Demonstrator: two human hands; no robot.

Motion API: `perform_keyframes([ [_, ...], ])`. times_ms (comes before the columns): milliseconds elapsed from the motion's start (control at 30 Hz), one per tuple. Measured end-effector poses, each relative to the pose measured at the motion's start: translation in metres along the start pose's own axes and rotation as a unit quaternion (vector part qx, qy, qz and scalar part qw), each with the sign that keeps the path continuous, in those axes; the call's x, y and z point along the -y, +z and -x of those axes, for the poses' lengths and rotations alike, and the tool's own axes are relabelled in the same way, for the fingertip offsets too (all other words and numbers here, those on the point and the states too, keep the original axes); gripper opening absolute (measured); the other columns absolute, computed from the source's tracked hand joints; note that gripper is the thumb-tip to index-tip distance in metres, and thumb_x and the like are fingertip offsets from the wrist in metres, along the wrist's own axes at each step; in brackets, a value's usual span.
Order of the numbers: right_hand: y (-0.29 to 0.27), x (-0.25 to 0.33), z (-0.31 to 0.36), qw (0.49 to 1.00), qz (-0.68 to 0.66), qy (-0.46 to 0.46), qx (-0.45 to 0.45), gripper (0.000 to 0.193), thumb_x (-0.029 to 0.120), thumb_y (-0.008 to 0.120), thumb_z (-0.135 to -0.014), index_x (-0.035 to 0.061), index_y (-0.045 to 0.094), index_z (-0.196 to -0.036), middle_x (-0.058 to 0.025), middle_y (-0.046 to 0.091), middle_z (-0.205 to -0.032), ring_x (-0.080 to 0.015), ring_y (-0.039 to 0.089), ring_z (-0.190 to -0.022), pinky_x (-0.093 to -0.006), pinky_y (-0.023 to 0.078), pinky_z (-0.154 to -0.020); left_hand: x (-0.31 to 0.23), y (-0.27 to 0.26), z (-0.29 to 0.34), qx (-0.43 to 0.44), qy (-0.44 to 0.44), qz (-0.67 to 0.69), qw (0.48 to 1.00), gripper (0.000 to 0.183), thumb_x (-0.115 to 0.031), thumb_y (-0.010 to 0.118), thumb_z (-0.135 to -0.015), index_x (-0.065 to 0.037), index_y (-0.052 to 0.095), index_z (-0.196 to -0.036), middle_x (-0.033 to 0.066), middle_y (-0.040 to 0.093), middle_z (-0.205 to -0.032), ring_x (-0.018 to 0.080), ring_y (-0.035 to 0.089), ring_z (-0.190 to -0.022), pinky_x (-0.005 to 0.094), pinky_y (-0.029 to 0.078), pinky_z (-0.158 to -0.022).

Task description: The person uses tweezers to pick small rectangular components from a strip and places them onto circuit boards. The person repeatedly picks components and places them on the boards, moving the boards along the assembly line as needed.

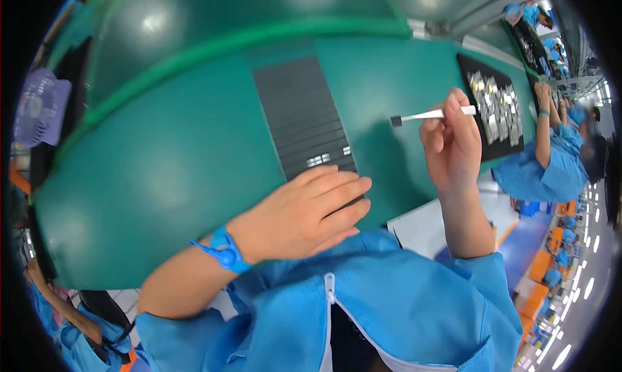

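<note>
One green worktable (175,145) is filling most of the frame, serving as the shared surface. Long dark grey board (295,93) is lying from upper centre down to centre, probably set right ahead of the body so both hands are reaching it easily; crosswise lines are showing on its lower half. Black tray (468,64) is sitting at upper right, likely parked on that side to be near the right hand.

Left hand (304,213) is resting palm down at lower centre, covering the board's near end, apparently steadying it; fingers are stretching toward the right, slightly apart, gripping nothing visible. Can't tell what is under the palm. Right hand (453,145) is hanging raised right of centre, forearm coming up nearly vertical, palm turning inward; thumb and forefinger are pinching closely on a slim white tool (424,115), pen-style, seemingly for fine control, its tip pointing left.

Blue wrist strap (228,250) is circling the left wrist. Silver parts (495,110) are crowding the tray; a few small silver pieces (319,159) are lying on the board just above the left fingers. Small dark square (396,121) is showing at the tool's tip; can't tell whether it's a held piece or part of the tool.
</note>
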State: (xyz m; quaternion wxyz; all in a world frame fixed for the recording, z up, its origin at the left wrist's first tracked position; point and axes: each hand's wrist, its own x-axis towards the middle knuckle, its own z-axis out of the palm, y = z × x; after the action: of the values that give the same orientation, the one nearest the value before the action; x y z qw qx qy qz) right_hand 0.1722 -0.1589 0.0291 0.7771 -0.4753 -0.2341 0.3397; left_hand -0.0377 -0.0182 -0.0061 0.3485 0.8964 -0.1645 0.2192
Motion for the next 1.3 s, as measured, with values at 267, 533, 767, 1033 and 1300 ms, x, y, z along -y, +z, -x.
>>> perform_keyframes([
  [267, 0.047, -0.029, -0.120, 0.990, -0.138, 0.027, 0.007, 0.017, 0.023, 0.063, -0.091, 0.0124, 0.050, -0.093, -0.0071, 0.063, -0.071, -0.0083, 0.052, -0.051, -0.0211, 0.036, -0.046, 0.034, -0.036, 0.017, -0.171, -0.211, -0.149, 0.951, 0.026, -0.006, 0.065, -0.080, -0.001, 0.061, -0.106, 0.0166, 0.060, -0.120, 0.0333, 0.056, -0.113, 0.0464, 0.040, -0.101],
  [533, 0.019, -0.055, -0.122, 0.986, -0.146, 0.075, 0.013, 0.019, 0.024, 0.063, -0.091, 0.0112, 0.050, -0.096, -0.0087, 0.063, -0.071, -0.0096, 0.051, -0.047, -0.0221, 0.037, -0.045, 0.037, -0.045, 0.015, -0.231, -0.255, -0.044, 0.938, 0.017, -0.002, 0.063, -0.081, -0.002, 0.064, -0.098, 0.0142, 0.065, -0.110, 0.0292, 0.061, -0.100, 0.0368, 0.049, -0.087],
  [767, 0.014, -0.040, -0.124, 0.980, -0.188, 0.070, 0.017, 0.018, 0.024, 0.064, -0.090, 0.0117, 0.051, -0.093, -0.0077, 0.063, -0.069, -0.0095, 0.050, -0.047, -0.0214, 0.034, -0.044, 0.042, -0.043, 0.014, -0.302, -0.302, 0.031, 0.904, 0.017, -0.001, 0.063, -0.080, -0.002, 0.064, -0.097, 0.0146, 0.065, -0.106, 0.0269, 0.063, -0.095, 0.0347, 0.051, -0.082],
  [1033, 0.001, -0.001, -0.125, 0.965, -0.260, -0.007, -0.006, 0.013, 0.023, 0.062, -0.091, 0.0125, 0.054, -0.092, -0.0070, 0.062, -0.070, -0.0089, 0.044, -0.046, -0.0222, 0.033, -0.046, 0.085, -0.109, -0.020, -0.118, -0.172, -0.428, 0.879, 0.031, -0.012, 0.066, -0.081, -0.001, 0.057, -0.109, 0.0138, 0.061, -0.101, 0.0304, 0.060, -0.093, 0.0370, 0.052, -0.076],
  [1300, -0.023, -0.003, -0.142, 0.965, -0.260, -0.024, -0.015, 0.013, 0.021, 0.063, -0.090, 0.0116, 0.055, -0.092, -0.0085, 0.063, -0.071, -0.0093, 0.048, -0.048, -0.0221, 0.034, -0.046, 0.183, -0.146, -0.070, 0.140, -0.207, -0.602, 0.759, 0.016, -0.011, 0.057, -0.081, 0.002, 0.057, -0.090, 0.0128, 0.063, -0.082, 0.0264, 0.065, -0.079, 0.0359, 0.055, -0.062],
])
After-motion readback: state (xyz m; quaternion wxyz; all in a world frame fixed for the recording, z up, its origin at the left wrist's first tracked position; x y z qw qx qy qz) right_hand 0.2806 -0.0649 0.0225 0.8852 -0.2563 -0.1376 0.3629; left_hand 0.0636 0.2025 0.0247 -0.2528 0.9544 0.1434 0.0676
